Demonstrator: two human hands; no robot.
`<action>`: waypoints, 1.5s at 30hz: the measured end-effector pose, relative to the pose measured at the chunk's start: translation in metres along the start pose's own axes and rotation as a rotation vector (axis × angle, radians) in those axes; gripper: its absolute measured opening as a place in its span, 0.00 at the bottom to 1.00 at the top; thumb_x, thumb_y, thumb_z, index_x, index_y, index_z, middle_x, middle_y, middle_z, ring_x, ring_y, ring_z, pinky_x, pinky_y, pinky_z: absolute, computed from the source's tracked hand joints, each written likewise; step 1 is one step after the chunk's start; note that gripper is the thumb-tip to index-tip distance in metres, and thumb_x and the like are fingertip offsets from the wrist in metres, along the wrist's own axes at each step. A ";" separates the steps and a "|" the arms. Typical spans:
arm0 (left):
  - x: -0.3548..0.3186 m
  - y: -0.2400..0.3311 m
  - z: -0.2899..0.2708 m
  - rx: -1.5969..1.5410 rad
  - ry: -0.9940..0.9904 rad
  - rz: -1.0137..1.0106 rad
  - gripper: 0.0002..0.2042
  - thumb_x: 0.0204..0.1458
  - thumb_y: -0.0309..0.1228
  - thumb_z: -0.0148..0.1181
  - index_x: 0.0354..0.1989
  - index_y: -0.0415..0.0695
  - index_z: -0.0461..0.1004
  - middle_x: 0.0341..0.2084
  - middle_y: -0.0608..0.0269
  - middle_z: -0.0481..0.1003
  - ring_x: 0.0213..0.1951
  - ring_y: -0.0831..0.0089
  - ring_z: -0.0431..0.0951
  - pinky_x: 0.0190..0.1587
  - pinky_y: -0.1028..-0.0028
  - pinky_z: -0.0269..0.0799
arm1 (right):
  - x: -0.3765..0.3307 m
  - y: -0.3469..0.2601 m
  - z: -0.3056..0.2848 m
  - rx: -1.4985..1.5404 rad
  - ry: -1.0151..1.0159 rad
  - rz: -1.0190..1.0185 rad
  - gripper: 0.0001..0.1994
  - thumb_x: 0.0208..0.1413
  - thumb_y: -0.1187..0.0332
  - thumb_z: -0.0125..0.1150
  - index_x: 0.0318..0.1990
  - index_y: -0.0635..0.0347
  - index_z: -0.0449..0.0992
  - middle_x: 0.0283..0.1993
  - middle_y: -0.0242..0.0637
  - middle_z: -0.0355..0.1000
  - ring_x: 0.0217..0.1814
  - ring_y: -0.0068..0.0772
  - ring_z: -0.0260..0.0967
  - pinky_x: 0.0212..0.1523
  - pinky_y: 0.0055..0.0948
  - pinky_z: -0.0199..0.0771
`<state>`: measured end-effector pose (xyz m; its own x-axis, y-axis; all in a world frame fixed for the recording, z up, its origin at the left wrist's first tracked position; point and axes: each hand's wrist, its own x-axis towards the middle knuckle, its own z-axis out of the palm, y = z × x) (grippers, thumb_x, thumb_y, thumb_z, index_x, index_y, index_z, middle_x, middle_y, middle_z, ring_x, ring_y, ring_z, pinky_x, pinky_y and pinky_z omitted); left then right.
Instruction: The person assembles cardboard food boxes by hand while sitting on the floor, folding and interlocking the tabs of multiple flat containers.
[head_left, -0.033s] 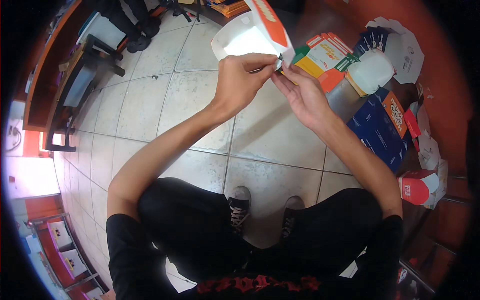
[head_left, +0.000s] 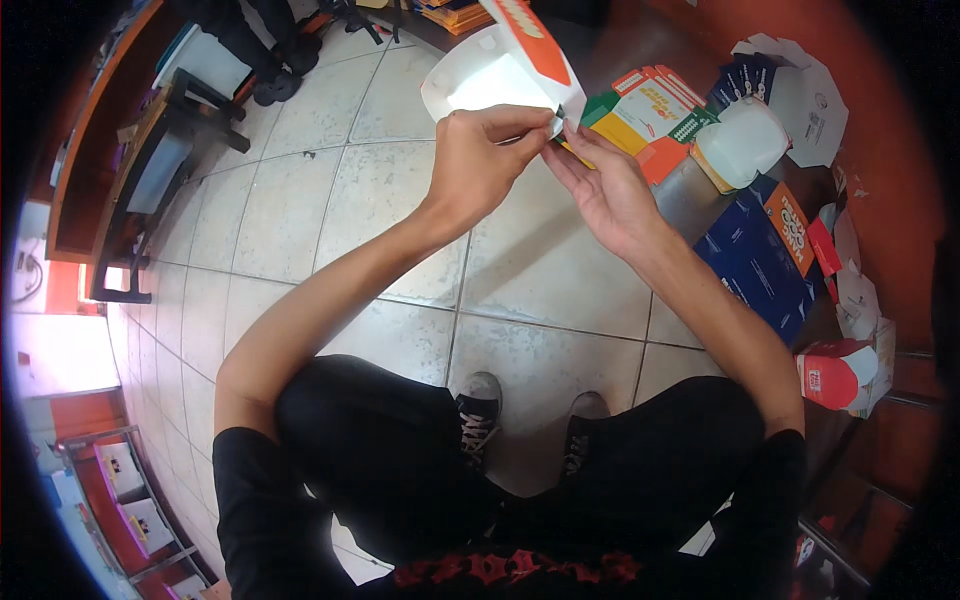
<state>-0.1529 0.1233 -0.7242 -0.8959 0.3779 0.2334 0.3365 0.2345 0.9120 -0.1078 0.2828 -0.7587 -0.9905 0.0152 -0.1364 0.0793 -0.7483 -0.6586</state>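
Both hands hold a cardboard food box (head_left: 480,85), white inside with an orange printed outer panel, part folded and raised above the floor. My left hand (head_left: 477,158) pinches a corner of the box between thumb and fingertips. My right hand (head_left: 612,190) grips the same corner from the right, its thumb against the edge and its fingers underneath. The fingertips of the two hands nearly meet there. The fingers hide the corner's tab, and the underside of the box cannot be seen.
At right, flat printed cartons (head_left: 655,112), a white-lined open box (head_left: 745,145), blue cartons (head_left: 760,260) and a red carton (head_left: 830,378) lie on a surface. A dark wooden bench (head_left: 165,150) stands at left. Another person's legs (head_left: 270,50) show at the top left, on the tiled floor (head_left: 385,215).
The box has tipped very slightly, its orange panel shifting a little left and down. Both hands stay at the same corner.
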 end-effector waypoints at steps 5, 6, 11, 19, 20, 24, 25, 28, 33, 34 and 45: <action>0.001 0.005 0.003 -0.017 0.046 0.094 0.09 0.54 0.25 0.66 0.42 0.38 0.83 0.40 0.55 0.82 0.43 0.70 0.83 0.50 0.73 0.77 | -0.001 0.000 0.003 0.063 0.030 -0.020 0.08 0.65 0.74 0.55 0.47 0.68 0.73 0.51 0.39 0.70 0.59 0.35 0.68 0.71 0.40 0.65; 0.000 0.006 0.002 0.010 0.065 0.077 0.08 0.54 0.25 0.66 0.41 0.37 0.83 0.39 0.56 0.82 0.42 0.70 0.83 0.49 0.73 0.78 | -0.001 0.001 0.005 0.064 0.028 -0.019 0.08 0.65 0.74 0.55 0.47 0.68 0.73 0.51 0.39 0.70 0.59 0.35 0.68 0.71 0.40 0.65; -0.002 0.004 0.007 0.109 0.117 0.134 0.08 0.53 0.26 0.67 0.39 0.38 0.84 0.35 0.56 0.82 0.38 0.71 0.84 0.43 0.74 0.78 | -0.005 0.005 0.014 0.092 0.095 -0.041 0.07 0.65 0.72 0.56 0.46 0.66 0.73 0.50 0.37 0.69 0.58 0.33 0.68 0.71 0.39 0.65; -0.005 0.010 0.007 0.143 0.119 0.133 0.08 0.54 0.27 0.66 0.41 0.40 0.84 0.30 0.58 0.81 0.33 0.75 0.81 0.37 0.75 0.76 | -0.007 -0.002 0.015 0.062 0.065 0.015 0.08 0.66 0.71 0.57 0.48 0.64 0.73 0.50 0.33 0.70 0.58 0.28 0.68 0.73 0.36 0.63; -0.004 0.007 0.008 0.127 0.128 0.116 0.08 0.54 0.27 0.66 0.41 0.40 0.84 0.30 0.59 0.80 0.34 0.76 0.81 0.38 0.75 0.76 | -0.007 -0.001 0.015 0.052 0.046 0.008 0.08 0.66 0.71 0.56 0.48 0.64 0.73 0.50 0.33 0.70 0.59 0.28 0.67 0.73 0.36 0.63; -0.003 0.012 0.003 0.088 0.127 0.077 0.09 0.54 0.27 0.66 0.42 0.39 0.84 0.31 0.60 0.80 0.37 0.77 0.80 0.42 0.76 0.77 | -0.010 -0.002 0.024 0.021 0.042 -0.048 0.11 0.66 0.71 0.55 0.51 0.67 0.71 0.54 0.38 0.69 0.62 0.32 0.66 0.70 0.31 0.66; -0.002 0.010 0.004 0.087 0.128 0.077 0.09 0.54 0.27 0.66 0.42 0.39 0.84 0.31 0.60 0.80 0.37 0.77 0.80 0.42 0.76 0.77 | -0.010 -0.002 0.025 0.035 0.046 -0.052 0.10 0.66 0.71 0.55 0.51 0.66 0.72 0.54 0.36 0.69 0.61 0.29 0.67 0.71 0.33 0.65; -0.003 0.008 0.009 -0.045 0.177 0.110 0.10 0.55 0.28 0.66 0.42 0.37 0.83 0.34 0.59 0.81 0.37 0.77 0.80 0.43 0.76 0.76 | -0.008 0.001 0.022 0.061 0.062 -0.055 0.10 0.66 0.70 0.56 0.50 0.65 0.74 0.53 0.34 0.70 0.60 0.27 0.67 0.72 0.36 0.63; -0.007 0.030 0.008 0.082 0.107 -0.159 0.10 0.55 0.29 0.66 0.41 0.35 0.83 0.38 0.56 0.82 0.40 0.75 0.81 0.43 0.77 0.74 | -0.006 0.001 0.020 0.089 0.074 -0.047 0.09 0.67 0.70 0.56 0.49 0.65 0.74 0.52 0.34 0.70 0.59 0.28 0.67 0.72 0.36 0.63; -0.007 0.025 0.007 0.079 0.110 -0.160 0.10 0.55 0.29 0.66 0.41 0.35 0.83 0.38 0.56 0.82 0.40 0.75 0.81 0.43 0.77 0.74 | -0.005 0.002 0.021 0.066 0.055 -0.051 0.09 0.67 0.69 0.56 0.49 0.65 0.74 0.52 0.34 0.70 0.60 0.27 0.67 0.72 0.36 0.63; -0.006 0.008 0.009 -0.057 0.111 0.038 0.12 0.56 0.29 0.65 0.47 0.38 0.82 0.45 0.57 0.80 0.49 0.73 0.78 0.48 0.73 0.74 | -0.011 0.005 0.025 -0.127 -0.003 -0.124 0.15 0.68 0.67 0.54 0.57 0.64 0.72 0.58 0.32 0.68 0.64 0.27 0.63 0.73 0.37 0.59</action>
<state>-0.1420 0.1311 -0.7212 -0.9105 0.2831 0.3013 0.3567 0.1694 0.9187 -0.0995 0.2628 -0.7421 -0.9939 0.1004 -0.0463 -0.0304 -0.6506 -0.7588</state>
